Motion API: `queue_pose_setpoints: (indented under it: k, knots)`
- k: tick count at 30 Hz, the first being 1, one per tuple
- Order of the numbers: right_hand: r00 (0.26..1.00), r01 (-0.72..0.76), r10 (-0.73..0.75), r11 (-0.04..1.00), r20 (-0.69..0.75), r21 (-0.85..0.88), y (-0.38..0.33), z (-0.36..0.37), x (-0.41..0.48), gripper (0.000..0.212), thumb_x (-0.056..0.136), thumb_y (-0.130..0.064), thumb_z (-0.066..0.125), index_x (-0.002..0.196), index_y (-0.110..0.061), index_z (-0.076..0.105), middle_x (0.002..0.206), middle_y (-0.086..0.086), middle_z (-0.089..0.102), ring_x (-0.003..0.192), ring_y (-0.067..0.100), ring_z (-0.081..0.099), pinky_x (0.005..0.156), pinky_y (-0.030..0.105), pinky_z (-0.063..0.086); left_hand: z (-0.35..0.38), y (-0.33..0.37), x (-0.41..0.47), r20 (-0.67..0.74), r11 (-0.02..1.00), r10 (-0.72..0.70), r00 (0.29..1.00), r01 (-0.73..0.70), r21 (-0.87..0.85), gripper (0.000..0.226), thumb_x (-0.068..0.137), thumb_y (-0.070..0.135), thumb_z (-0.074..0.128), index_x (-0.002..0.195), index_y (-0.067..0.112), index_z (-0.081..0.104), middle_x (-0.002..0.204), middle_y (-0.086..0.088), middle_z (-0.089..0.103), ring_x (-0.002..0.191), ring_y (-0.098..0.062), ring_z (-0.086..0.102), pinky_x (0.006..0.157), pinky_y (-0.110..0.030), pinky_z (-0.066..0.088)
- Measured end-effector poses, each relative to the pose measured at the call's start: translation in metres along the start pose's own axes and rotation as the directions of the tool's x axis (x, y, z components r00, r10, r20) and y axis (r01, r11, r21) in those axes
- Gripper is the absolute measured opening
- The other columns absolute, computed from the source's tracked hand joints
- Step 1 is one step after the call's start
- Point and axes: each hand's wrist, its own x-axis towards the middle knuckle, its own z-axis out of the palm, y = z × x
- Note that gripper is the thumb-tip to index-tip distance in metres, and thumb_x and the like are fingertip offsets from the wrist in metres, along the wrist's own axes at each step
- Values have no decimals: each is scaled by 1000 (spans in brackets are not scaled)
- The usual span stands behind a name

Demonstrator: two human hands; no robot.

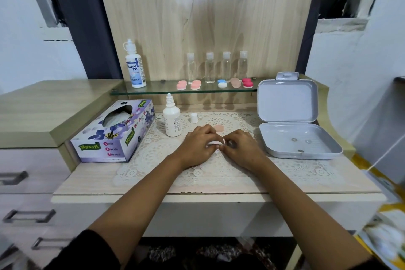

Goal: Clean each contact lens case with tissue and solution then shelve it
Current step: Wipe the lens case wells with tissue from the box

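lens case point(214, 143): low over bench point(83, 182), mostly hidden | left hand point(197, 143) curls round it, right hand point(239, 147) pinches its end | likely light, stiff, slick when wet; hold by rim

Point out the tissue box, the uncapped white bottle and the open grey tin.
tissue box point(103, 149): head view, front panel.
uncapped white bottle point(172, 121): head view, body.
open grey tin point(287, 99): head view, raised lid's inside.

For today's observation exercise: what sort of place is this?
Probably a home dressing table set up for contact lens care: a glass shelf holds coloured lens cases and a solution bottle; a tissue box stands below.
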Motion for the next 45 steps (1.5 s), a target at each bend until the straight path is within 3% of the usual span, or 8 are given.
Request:
queue_pose_setpoints:
  k: [7, 10, 14, 25, 34, 38, 41, 45]
  knots:
    - [1000, -2, 2, 1000, -10, -11, 0, 1, 0, 24, 86, -40, 57, 87, -18, 65, 104, 5, 59, 104, 25, 49, 87, 36, 41, -7, 3, -2, -147, 961, -133, 980, 91, -261, 17, 87, 6, 58, 99, 10, 70, 94, 5, 56, 94, -11, 56, 79, -10, 38]
    - [1000, 5, -5, 1000, -16, 2, -1, 0, -1, 22, 87, -37, 57, 98, -21, 67, 110, 3, 58, 108, 23, 48, 93, 36, 40, -9, 1, -5, -277, 974, -207, 938, 172, -145, 20, 86, 15, 53, 96, 6, 68, 96, -3, 58, 95, -23, 55, 82, -31, 43]
    - [1000, 10, -9, 1000, -28, 3, -2, -1, -2, 23, 88, -36, 55, 100, -21, 68, 109, 4, 58, 108, 23, 48, 93, 37, 40, -9, 2, -8, -261, 955, -220, 940, 262, 138, 25, 87, 25, 54, 101, 10, 67, 102, -4, 59, 99, -24, 51, 83, -35, 36]
    - [995, 4, 3, 998, -99, 69, -6, -1, -6, 50, 90, -37, 54, 137, -21, 44, 124, 6, 54, 118, 22, 46, 98, 40, 40, -12, 3, -11, -321, 965, -230, 919, 174, -194, 15, 85, 12, 59, 97, 12, 66, 95, 3, 61, 96, -16, 55, 85, -32, 43]
    - [919, 276, -179, 928, -351, 249, -13, -4, -12, 13, 87, -20, 64, 92, -9, 67, 91, -1, 64, 89, 14, 56, 77, 26, 41, -14, 20, -14, -302, 896, -184, 935, 33, -444, 11, 86, 9, 63, 96, 11, 67, 95, 0, 66, 84, 1, 61, 65, -6, 44]
    - [907, 202, -32, 908, -420, 367, -16, -9, -16, 11, 86, -11, 61, 79, -9, 53, 99, -7, 62, 93, 7, 56, 78, 21, 41, -12, 11, -15, -256, 915, -226, 940, 114, -388, 26, 85, 11, 57, 108, 21, 61, 106, 8, 62, 102, -5, 54, 88, -19, 42]
    - [872, 160, 37, 921, -488, 356, -16, -12, -18, 20, 83, -7, 59, 73, -8, 43, 74, -12, 55, 68, 1, 49, 60, 11, 34, -11, 8, -16, -143, 933, -285, 948, 240, -267, 45, 76, 30, 49, 120, 23, 58, 109, 13, 57, 111, -10, 50, 100, -36, 38]
    - [880, 113, 11, 966, -475, 232, -16, -10, -13, 14, 86, -13, 61, 80, -8, 49, 70, 4, 52, 64, 19, 46, 56, 27, 30, -8, 6, -11, -13, 960, -279, 960, 279, 9, 41, 87, 35, 53, 126, 24, 54, 124, 5, 55, 120, -15, 45, 104, -40, 30]
